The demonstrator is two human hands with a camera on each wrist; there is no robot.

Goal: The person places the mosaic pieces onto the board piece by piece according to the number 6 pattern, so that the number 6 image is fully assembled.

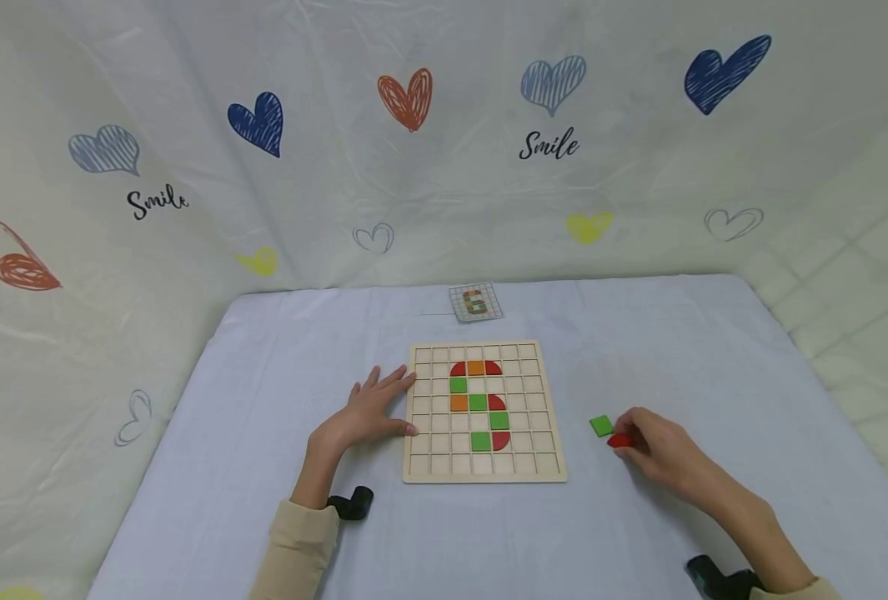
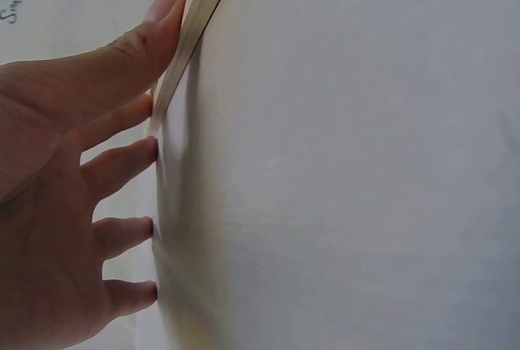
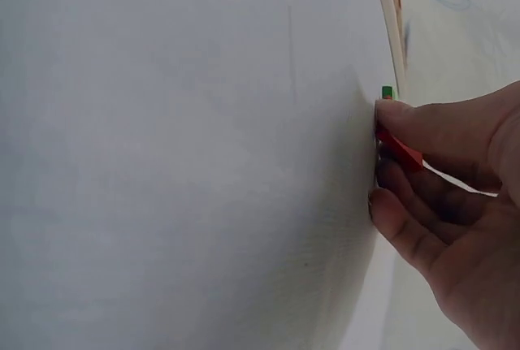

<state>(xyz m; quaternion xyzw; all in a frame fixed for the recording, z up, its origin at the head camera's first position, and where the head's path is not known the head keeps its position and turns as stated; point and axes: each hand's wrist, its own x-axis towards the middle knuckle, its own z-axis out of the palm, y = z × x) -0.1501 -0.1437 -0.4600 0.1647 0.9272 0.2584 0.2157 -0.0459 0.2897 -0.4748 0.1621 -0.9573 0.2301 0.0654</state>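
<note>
A wooden grid board (image 1: 428,472) lies on the table, with red quarter-round, green square and orange square tiles set in some of its cells. My left hand (image 1: 368,414) rests at the board's left edge, fingers spread and straight, the thumb and index fingertip touching the rim. To the right of the board, my right hand (image 1: 664,450) pinches a red tile (image 1: 620,440) between thumb and fingers, low over the cloth. A green square tile (image 1: 601,426) lies just left of that red tile. In the right wrist view the red tile (image 3: 403,153) shows tilted beneath the thumb.
A small pattern card (image 1: 477,302) with a coloured figure on a grid lies behind the board. White cloth (image 1: 278,350) covers the table. A hanging sheet (image 1: 474,183) printed with hearts stands behind and at the sides. Each wrist wears a black camera mount (image 1: 353,503).
</note>
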